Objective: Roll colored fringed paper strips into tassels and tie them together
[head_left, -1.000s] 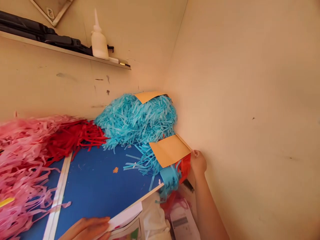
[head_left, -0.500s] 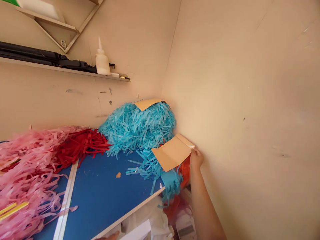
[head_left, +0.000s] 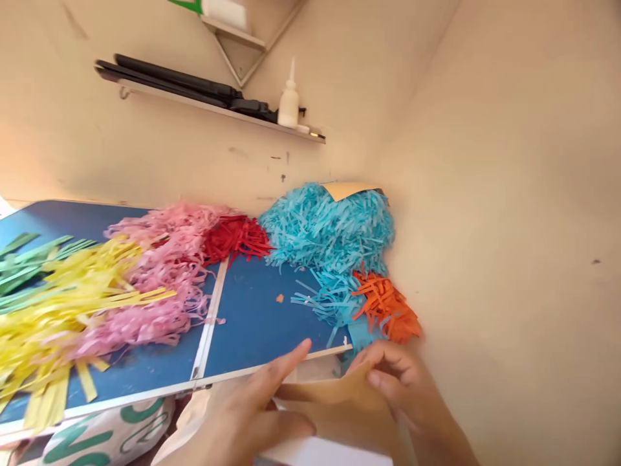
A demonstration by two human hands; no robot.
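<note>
A brown paper envelope (head_left: 339,414) lies between my hands at the bottom, slightly blurred, its upper edge bent and gaping. Closed on its right upper corner is my right hand (head_left: 402,388), with thumb and fingers pinching the paper. My left hand (head_left: 252,408) is at the envelope's left edge, index finger stretched out and thumb apart from it, near or touching the paper. Below the envelope shows a white flat surface (head_left: 325,451), partly hidden. Just beyond my hands are shredded blue paper (head_left: 330,226) and shredded orange paper (head_left: 388,304); another brown envelope (head_left: 347,189) rests on the blue heap.
On the blue table (head_left: 257,317) lie shredded red (head_left: 237,239), pink (head_left: 169,259), yellow (head_left: 87,278) and green paper (head_left: 29,265). A wall shelf (head_left: 194,100) holds a white nozzle bottle (head_left: 289,103) and black tripod-like gear (head_left: 194,81). A printed white bag (head_left: 116,433) sits under the table edge.
The view has swung left. My right hand has brought the envelope from above the orange paper down toward me, uncovering that paper. My left hand has come up to the envelope.
</note>
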